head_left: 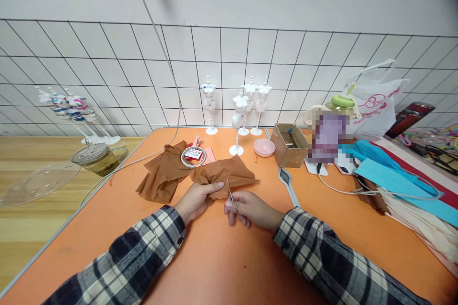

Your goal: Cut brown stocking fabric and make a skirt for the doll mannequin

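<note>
My left hand (198, 198) pinches the near edge of a crumpled brown piece of fabric (229, 171) lying on the orange table (214, 257). My right hand (250, 208) is closed around small metal scissors (231, 194), whose blades point up into the fabric edge right beside my left fingers. A second brown fabric piece (162, 176) lies to the left, with a roll of clear tape (192, 156) resting on it.
Several small white mannequin stands (241, 109) line the wire-grid wall. A pink bowl (264, 147) and a cardboard box (289, 144) sit right of them. Blue paper sheets (390, 171) and a white bag (375, 102) fill the right side. A glass cup (96, 158) stands left.
</note>
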### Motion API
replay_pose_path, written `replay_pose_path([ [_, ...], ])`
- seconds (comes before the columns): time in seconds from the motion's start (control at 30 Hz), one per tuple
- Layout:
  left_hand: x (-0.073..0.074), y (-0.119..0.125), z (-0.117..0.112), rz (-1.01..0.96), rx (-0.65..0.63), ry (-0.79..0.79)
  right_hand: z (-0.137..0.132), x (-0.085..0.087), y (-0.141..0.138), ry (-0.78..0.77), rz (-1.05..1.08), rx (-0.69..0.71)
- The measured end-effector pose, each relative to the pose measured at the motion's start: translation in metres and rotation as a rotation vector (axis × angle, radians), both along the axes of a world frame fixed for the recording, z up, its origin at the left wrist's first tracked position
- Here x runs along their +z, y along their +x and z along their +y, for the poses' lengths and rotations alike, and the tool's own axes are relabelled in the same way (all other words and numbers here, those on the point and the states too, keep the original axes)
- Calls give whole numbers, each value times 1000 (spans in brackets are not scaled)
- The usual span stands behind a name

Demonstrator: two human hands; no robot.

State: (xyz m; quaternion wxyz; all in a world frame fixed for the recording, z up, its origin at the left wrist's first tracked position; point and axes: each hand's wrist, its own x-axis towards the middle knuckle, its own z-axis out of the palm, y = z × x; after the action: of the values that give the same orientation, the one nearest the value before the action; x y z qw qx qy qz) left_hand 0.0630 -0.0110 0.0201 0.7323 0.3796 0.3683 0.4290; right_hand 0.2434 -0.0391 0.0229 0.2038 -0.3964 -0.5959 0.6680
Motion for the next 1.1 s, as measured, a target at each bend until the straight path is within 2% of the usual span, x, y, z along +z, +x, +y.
replay_pose_path([
  [0.2,2,2,-2,12,20,53,0,0,-1,13,-12,-22],
  [0.47,2,3,-3,-20,72,38,0,-7,-2,56,-10,-29],
  [0.57,1,3,-3,-11,61,34,0,-6,-2,54,-18,-20],
  [0.77,-3,2,-3,12,11,123,-2,1,-2,12,-3,-30],
  [1.1,-3,4,-5,27,6,147,-2,-5,-3,25,40,-30],
])
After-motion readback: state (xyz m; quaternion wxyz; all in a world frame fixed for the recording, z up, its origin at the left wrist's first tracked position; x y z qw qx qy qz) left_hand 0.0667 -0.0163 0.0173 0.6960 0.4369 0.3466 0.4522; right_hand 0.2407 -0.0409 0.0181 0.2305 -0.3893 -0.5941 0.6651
